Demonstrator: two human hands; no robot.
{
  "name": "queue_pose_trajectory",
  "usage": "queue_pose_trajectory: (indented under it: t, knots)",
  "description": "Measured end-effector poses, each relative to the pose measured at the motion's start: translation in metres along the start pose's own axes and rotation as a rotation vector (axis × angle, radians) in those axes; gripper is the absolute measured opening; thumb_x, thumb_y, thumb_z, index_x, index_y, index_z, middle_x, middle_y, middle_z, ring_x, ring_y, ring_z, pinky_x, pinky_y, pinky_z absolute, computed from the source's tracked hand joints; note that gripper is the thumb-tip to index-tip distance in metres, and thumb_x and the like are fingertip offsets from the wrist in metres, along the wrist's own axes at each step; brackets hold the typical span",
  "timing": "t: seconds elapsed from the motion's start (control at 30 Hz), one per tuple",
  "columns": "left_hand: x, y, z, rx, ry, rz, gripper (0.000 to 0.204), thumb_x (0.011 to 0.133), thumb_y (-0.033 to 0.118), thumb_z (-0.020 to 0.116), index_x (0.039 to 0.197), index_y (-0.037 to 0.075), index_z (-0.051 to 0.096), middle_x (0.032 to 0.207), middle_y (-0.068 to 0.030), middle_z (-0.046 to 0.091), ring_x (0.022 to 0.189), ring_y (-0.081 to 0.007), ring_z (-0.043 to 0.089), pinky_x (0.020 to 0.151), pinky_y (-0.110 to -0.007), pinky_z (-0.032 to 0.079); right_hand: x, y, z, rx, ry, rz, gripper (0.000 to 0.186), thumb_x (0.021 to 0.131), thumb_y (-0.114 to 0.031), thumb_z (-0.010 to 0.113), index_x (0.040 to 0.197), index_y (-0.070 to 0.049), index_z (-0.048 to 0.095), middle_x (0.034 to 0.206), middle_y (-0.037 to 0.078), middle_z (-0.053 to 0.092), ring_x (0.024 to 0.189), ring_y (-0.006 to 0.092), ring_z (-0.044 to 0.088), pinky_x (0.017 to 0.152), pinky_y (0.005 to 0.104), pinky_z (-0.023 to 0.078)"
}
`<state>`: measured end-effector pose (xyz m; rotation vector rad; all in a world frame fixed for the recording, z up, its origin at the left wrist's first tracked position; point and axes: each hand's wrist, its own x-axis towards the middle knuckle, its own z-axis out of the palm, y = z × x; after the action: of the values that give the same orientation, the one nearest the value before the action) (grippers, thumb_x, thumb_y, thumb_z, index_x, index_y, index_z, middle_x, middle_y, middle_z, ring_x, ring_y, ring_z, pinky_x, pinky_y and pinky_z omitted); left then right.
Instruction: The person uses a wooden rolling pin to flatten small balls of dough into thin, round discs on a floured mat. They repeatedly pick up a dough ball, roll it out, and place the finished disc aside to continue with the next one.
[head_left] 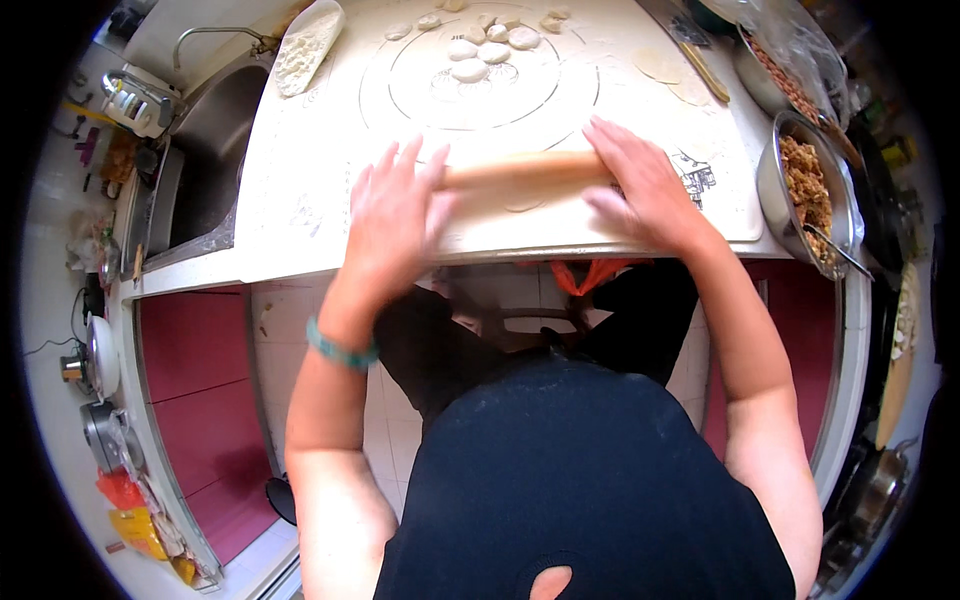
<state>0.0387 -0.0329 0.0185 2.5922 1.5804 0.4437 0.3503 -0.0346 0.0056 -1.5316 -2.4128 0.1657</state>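
A wooden rolling pin (522, 170) lies crosswise near the front of the white dough mat (335, 165). My left hand (398, 215), blurred by motion, lies over its left end with the fingers stretched and spread. At the other end rests my right hand (648, 190), also flat, its thumb apart from the long fingers. Both palms hide the pin's ends. Just in front of the pin shows a faint round edge of dough (525, 206). Farther back, several small dough pieces (490, 45) sit together on the mat's printed circles.
At the back left lies a scoop of flour (305, 50), beside the sink (215, 140). Flat dough rounds (660, 66) and a wooden-handled tool (704, 72) are at the back right. A metal bowl of filling (775, 180) with a spoon stands right of the mat, another bowl (760, 85) behind it.
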Motion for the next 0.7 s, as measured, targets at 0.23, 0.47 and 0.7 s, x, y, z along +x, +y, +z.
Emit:
queue_pose_trajectory:
  t: [0.23,0.47,0.7]
  knots:
    - [-0.026,-0.001,0.01,-0.042,-0.085,0.009,0.06,0.093,0.031,0.053,0.147,0.011,0.035,0.153,-0.0207,0.029,0.143,-0.0362,0.024,0.116,-0.049,0.016,-0.02,-0.016,-0.011,-0.211,0.009,-0.059,0.079,0.091,-0.064,0.041,0.148,-0.01,0.031,0.155,0.015,0.028,0.143,0.0288,0.027,0.116,0.0447,0.019]
    - [0.016,-0.002,0.002,-0.003,0.001,-0.045,0.053,0.097,0.035,0.047,0.143,0.01,0.042,0.15,-0.0197,0.036,0.14,-0.0362,0.03,0.114,-0.05,0.02,0.022,0.006,-0.003,-0.04,-0.026,0.027,0.079,0.089,-0.06,0.048,0.147,-0.009,0.033,0.153,0.016,0.031,0.141,0.0298,0.029,0.114,0.0453,0.023]
    - [-0.038,0.008,0.007,-0.011,-0.081,0.042,0.059,0.094,0.031,0.053,0.146,0.009,0.037,0.153,-0.0199,0.029,0.142,-0.0368,0.026,0.115,-0.049,0.018,-0.032,-0.019,-0.009,-0.214,0.005,-0.064,0.083,0.087,-0.067,0.045,0.149,-0.012,0.031,0.153,0.016,0.031,0.14,0.0308,0.031,0.115,0.0455,0.021]
